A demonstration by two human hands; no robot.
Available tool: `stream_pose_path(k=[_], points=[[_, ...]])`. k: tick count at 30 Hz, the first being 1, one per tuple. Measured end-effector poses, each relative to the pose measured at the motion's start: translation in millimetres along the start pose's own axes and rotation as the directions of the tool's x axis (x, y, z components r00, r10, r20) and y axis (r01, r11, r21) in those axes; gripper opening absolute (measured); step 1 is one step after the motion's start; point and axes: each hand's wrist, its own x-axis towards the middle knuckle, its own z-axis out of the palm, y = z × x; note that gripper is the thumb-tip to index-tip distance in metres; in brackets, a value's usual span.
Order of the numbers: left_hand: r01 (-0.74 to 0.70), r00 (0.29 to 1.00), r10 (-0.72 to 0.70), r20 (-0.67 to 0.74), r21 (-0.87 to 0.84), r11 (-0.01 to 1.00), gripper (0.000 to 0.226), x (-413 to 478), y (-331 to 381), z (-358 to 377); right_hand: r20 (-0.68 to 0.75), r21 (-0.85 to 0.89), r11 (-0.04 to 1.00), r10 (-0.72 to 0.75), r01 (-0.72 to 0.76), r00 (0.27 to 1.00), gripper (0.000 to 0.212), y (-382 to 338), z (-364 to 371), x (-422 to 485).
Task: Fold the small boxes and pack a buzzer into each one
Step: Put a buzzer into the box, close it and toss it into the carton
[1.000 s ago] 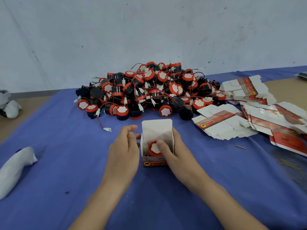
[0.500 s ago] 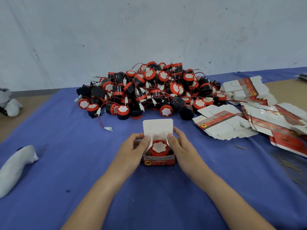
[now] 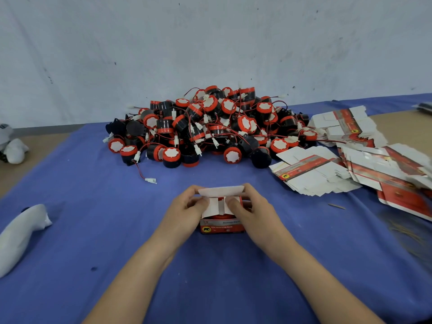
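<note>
From my seat I see the small box [image 3: 222, 226] standing on the blue cloth [image 3: 93, 206] just below the centre of the frame, its red printed face towards the camera. My left hand [image 3: 187, 211] grips its left side and my right hand [image 3: 252, 213] grips its right side. Each thumb presses a white side flap [image 3: 214, 205] inward over the opening, and the curled fingers reach round behind to the lid flap [image 3: 221, 190], which is tilted forward over the top. Between the two side flaps and under them a strip of red shows: the buzzer [image 3: 222, 216] sits inside the box.

Above the hands, in the middle of the frame against the pale wall [image 3: 210, 43], lies the heap of buzzers [image 3: 210, 127], black and red with white caps and thin red wires. One white connector [image 3: 150, 180] trails out of it towards the lower left. At the right edge lie stacks of flat box blanks [image 3: 311, 174], fanned out and overlapping. A white cloth bundle [image 3: 21, 232] rests at the left edge
</note>
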Motion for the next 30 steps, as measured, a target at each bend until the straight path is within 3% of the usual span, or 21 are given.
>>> stream_pose_path(k=[7,15,19,24,27,30], points=[[-0.095,0.993,0.103,-0.066,0.118,0.988,0.043,0.5,-4.9,-2.1,0.068,-0.140,0.989,-0.030,0.039,0.997,0.015,5.2,-11.2,-3.2],[-0.007,0.994,0.006,0.108,0.003,1.000,0.037,1.6,-1.6,-14.8,0.190,-0.133,0.990,-0.025,0.051,0.981,0.046,7.6,-27.6,-8.8],[-0.141,0.982,0.122,0.147,0.126,0.982,0.014,-1.7,-7.7,-13.4,0.189,-0.186,0.977,-0.070,0.105,0.980,0.024,14.5,-25.0,-5.8],[-0.280,0.958,0.247,0.145,0.287,0.916,0.021,-4.3,-7.7,-11.8,0.198,-0.194,0.960,-0.162,0.200,0.967,0.030,13.0,-26.1,-5.4],[-0.317,0.947,0.273,0.169,0.355,0.879,0.009,-10.1,-5.6,-12.9,0.180,-0.199,0.951,-0.204,0.239,0.962,0.029,13.9,-24.7,-5.1],[-0.323,0.942,0.252,0.223,0.390,0.862,0.038,-13.1,-6.8,-16.7,0.205,-0.205,0.947,-0.205,0.246,0.957,0.026,16.7,-26.7,-5.2]])
